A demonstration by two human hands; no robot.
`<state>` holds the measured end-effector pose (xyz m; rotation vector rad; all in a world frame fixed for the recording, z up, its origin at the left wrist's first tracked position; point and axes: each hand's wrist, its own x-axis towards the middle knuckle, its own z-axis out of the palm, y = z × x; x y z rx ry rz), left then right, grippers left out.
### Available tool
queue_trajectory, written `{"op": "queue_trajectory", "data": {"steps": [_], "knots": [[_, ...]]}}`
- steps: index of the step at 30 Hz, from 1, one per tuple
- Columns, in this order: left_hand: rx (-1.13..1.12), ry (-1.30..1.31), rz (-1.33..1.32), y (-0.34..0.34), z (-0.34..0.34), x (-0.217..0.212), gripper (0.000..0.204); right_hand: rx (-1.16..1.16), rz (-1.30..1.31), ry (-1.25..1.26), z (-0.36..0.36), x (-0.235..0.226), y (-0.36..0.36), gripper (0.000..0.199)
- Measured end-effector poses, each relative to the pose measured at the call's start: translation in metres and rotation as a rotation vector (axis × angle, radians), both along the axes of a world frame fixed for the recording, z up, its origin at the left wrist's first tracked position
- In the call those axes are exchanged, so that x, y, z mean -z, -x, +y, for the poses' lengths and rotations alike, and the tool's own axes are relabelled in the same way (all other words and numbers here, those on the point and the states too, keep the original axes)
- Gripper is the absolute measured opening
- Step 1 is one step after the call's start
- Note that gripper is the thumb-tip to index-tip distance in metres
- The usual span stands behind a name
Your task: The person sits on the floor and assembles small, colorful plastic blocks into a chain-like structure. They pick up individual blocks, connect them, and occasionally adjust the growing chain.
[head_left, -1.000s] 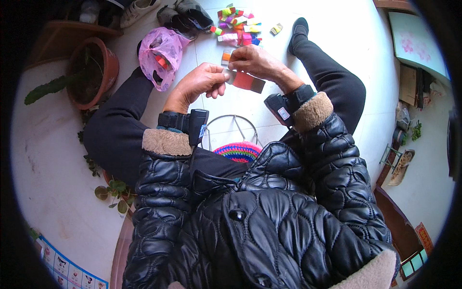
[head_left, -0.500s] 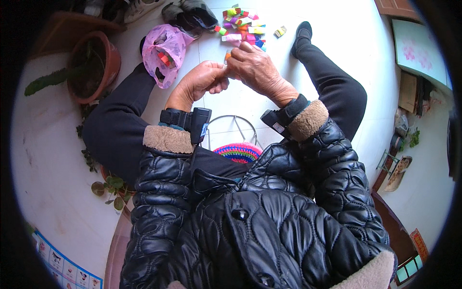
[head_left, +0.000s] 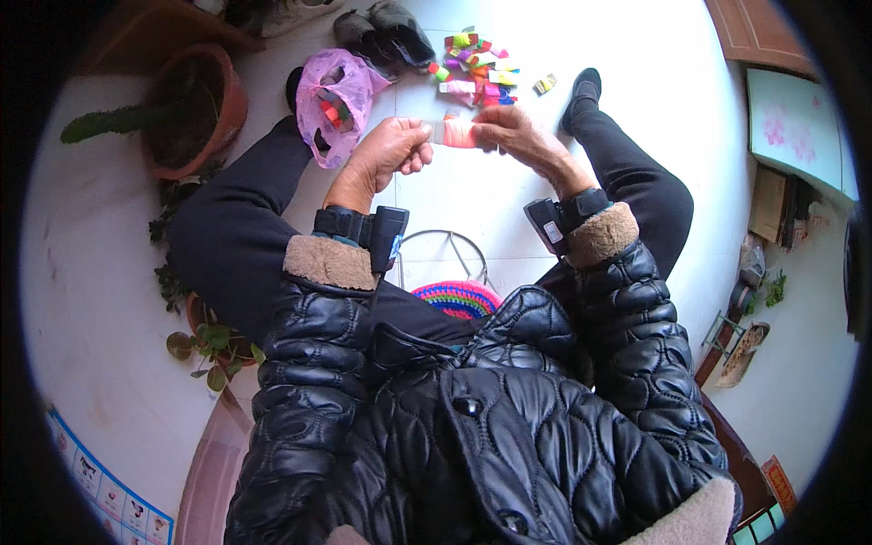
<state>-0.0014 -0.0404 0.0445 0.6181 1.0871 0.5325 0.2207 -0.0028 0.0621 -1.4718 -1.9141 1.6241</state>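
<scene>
Between my two hands is stretched a small salmon-pink thread bundle (head_left: 459,134), apparently wound on a clear card or sleeve. My left hand (head_left: 391,153) pinches its pale, see-through left end, the other fingers curled in. At the right end, the thumb and fingers of my right hand (head_left: 525,138) grip the pink part. Just beyond lies a pile of similar bundles (head_left: 477,65) in green, purple, pink, orange and blue on the white floor. One yellow bundle (head_left: 544,84) lies apart, to the right of the pile.
A pink plastic bag (head_left: 368,86) with red and dark pieces inside stands by my left foot. Dark shoes (head_left: 386,36) sit behind it. A potted cactus (head_left: 204,118) is at the left, a leafy plant (head_left: 215,345) lower down. A crocheted seat cover (head_left: 459,298) shows between my legs.
My hands have drawn apart, the right one moving rightward, and the pink bundle now shows between them. The whole view has shifted slightly. The pile looks the same.
</scene>
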Motion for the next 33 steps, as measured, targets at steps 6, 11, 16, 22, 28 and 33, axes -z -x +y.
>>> {"op": "queue_trajectory", "data": {"steps": [6, 11, 16, 22, 28, 33], "knots": [[-0.362, -0.371, 0.589, 0.007, 0.005, 0.003, 0.019, 0.171, 0.088, 0.361, 0.000, 0.018, 0.034, 0.018], [-0.418, -0.571, 0.500, -0.011, 0.003, -0.030, 0.019, 0.112, 0.232, 0.455, 0.002, 0.026, 0.084, 0.018], [-0.457, -0.666, 0.425, -0.027, -0.004, -0.057, 0.021, -0.092, 0.267, 0.286, -0.003, 0.041, 0.110, 0.019], [-0.647, -0.278, 0.110, -0.021, -0.005, -0.037, 0.017, 0.030, 0.392, 0.332, 0.002, 0.072, 0.092, 0.022], [-0.741, 0.163, 0.013, -0.029, -0.011, 0.004, 0.015, 0.559, -0.044, 0.565, 0.001, 0.142, 0.022, 0.024], [-0.685, 0.336, -0.038, -0.044, -0.023, 0.020, 0.013, 0.590, -0.238, 0.448, -0.003, 0.205, 0.011, 0.032]]}}
